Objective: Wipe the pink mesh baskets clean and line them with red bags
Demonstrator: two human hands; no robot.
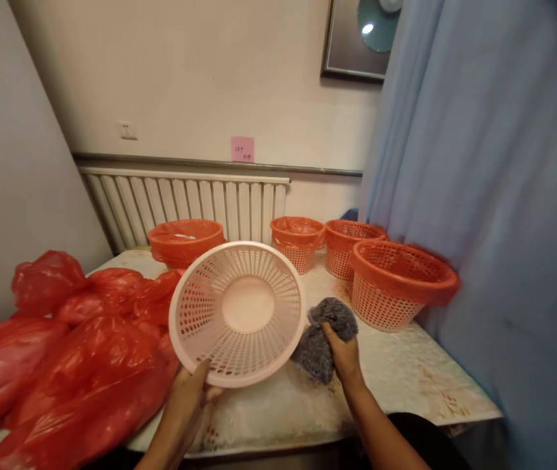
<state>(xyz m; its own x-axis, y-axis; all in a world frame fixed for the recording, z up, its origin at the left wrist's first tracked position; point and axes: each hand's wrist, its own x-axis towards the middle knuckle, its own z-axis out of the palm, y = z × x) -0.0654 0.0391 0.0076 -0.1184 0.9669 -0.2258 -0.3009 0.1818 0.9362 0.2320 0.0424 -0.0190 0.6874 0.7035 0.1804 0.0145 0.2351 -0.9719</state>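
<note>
Head view: left hand (190,390) pinches a pale-pink slotted basket (247,303) by its rim; right hand (345,358) clutches shaggy grey cloth (318,341).

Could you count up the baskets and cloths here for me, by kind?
Red-lined baskets: 4
Unlined pale basket, in the left hand: 1
Fuzzy gray cloth, in the right hand: 1
Total: 6
</note>
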